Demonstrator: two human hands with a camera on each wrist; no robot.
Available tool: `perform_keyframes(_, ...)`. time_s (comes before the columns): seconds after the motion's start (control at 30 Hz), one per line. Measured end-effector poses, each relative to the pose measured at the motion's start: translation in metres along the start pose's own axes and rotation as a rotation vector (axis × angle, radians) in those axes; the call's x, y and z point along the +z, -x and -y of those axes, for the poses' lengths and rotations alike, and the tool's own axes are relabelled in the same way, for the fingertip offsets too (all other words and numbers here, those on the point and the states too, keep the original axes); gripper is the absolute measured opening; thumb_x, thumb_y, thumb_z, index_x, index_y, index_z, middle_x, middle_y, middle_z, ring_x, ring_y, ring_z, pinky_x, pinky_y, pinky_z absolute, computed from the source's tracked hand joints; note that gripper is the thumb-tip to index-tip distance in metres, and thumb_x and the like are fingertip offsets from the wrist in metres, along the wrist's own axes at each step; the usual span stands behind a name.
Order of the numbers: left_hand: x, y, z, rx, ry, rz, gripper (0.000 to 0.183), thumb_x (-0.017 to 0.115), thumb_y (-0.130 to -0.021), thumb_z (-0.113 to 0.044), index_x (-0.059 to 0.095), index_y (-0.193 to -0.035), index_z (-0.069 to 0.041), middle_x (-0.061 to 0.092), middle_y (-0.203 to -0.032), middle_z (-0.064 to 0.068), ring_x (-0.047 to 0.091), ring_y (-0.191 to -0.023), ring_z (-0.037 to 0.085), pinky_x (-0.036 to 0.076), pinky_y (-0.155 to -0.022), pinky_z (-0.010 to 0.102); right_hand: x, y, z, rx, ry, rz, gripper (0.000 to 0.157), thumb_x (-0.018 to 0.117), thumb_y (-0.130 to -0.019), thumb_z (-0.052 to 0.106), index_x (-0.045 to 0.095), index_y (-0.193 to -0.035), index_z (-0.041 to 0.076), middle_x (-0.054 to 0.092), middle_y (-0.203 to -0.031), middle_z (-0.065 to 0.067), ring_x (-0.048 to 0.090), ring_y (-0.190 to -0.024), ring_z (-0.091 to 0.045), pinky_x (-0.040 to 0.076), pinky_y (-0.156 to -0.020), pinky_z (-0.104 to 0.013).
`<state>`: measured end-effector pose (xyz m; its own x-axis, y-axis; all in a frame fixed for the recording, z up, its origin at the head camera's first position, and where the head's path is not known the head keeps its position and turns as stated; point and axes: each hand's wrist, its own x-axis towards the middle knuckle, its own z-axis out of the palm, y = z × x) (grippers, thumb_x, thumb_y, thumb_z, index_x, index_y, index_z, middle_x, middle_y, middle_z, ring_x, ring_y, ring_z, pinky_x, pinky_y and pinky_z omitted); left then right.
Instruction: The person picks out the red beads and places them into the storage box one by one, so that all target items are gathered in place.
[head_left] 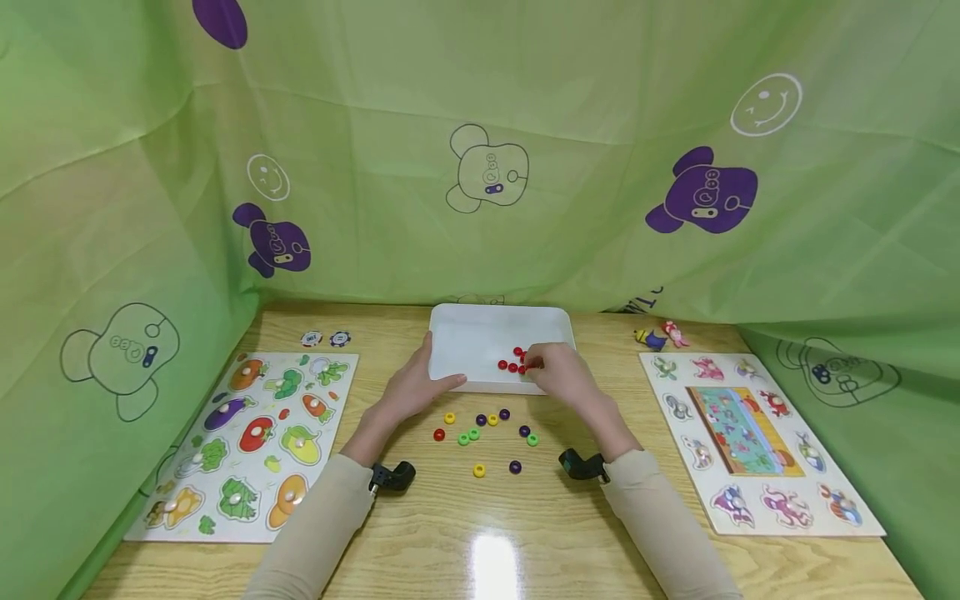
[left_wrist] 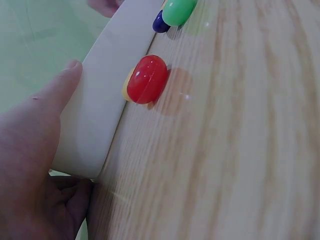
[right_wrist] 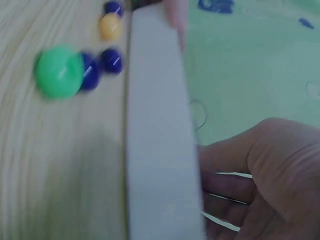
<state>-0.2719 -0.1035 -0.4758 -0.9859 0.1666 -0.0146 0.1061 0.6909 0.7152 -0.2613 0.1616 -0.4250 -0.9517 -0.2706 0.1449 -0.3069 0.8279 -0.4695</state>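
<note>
A white rectangular tray (head_left: pixel 480 387) lies on the table with several red beads (head_left: pixel 502 364) towards its front right. My left hand (head_left: pixel 408 387) holds the tray's front left corner. In the left wrist view its thumb (left_wrist: pixel 70 80) lies along the front wall and the other fingers bend round the end. My right hand (head_left: pixel 564 373) reaches over the front right rim, pinching a red bead among the others. The tray wall hides those fingertips in the right wrist view. In front of the tray lie loose yellow beads (head_left: pixel 479 471), purple beads (head_left: pixel 515 467), green beads (head_left: pixel 532 439) and one red bead (head_left: pixel 438 435).
A vegetable puzzle board (head_left: pixel 341 392) lies on the left and a sea-animal puzzle board (head_left: pixel 675 467) on the right. Two poker chips (head_left: pixel 340 338) sit at the back left. Small figures (head_left: pixel 651 339) rest at the back right. Green printed cloth (head_left: pixel 375 208) surrounds the table.
</note>
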Motion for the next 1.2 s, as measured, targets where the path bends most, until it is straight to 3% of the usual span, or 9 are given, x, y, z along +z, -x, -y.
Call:
perform_keyframes(0.23, 0.0, 0.0, 0.001, -0.004, -0.012, 0.004, 0.118, 0.055, -0.067, -0.078, -0.004, -0.15, -0.018, 0.011, -0.157, 0.009, 0.02, -0.142, 0.032, 0.027, -0.11, 0.053, 0.01, -0.004, -0.018, 0.054, 0.014, -0.027, 0.008, 0.067, -0.08, 0.009, 0.071, -0.087, 0.011, 0.068, -0.082, -0.001, 0.055, -0.069, -0.015, 0.044, -0.06, -0.026)
perform_keyframes(0.77, 0.0, -0.001, 0.001, -0.007, -0.005, 0.003, 0.116, 0.058, -0.069, -0.074, -0.004, -0.15, -0.018, 0.011, -0.157, 0.009, 0.019, -0.142, 0.031, 0.027, -0.11, 0.053, 0.016, -0.007, -0.025, 0.07, 0.046, -0.053, 0.009, 0.065, -0.083, 0.012, 0.071, -0.09, 0.011, 0.069, -0.084, -0.001, 0.056, -0.072, -0.015, 0.046, -0.063, -0.027)
perform_keyframes(1.0, 0.0, 0.0, 0.001, -0.004, -0.007, 0.005, 0.115, 0.057, -0.07, -0.074, -0.004, -0.15, -0.018, 0.011, -0.157, 0.008, 0.019, -0.142, 0.031, 0.027, -0.11, 0.053, 0.013, -0.005, -0.008, -0.039, 0.014, -0.109, 0.012, 0.064, -0.083, 0.009, 0.072, -0.091, 0.009, 0.07, -0.088, -0.001, 0.061, -0.077, -0.015, 0.051, -0.069, -0.03)
perform_keyframes(1.2, 0.0, 0.001, 0.0, -0.016, -0.005, -0.001, 0.113, 0.059, -0.072, -0.07, -0.003, -0.15, -0.018, 0.012, -0.157, 0.009, 0.02, -0.142, 0.031, 0.028, -0.11, 0.052, 0.01, 0.001, 0.023, -0.114, -0.013, -0.049, 0.011, 0.065, -0.084, 0.011, 0.072, -0.092, 0.011, 0.07, -0.088, 0.002, 0.06, -0.077, -0.011, 0.05, -0.07, -0.028)
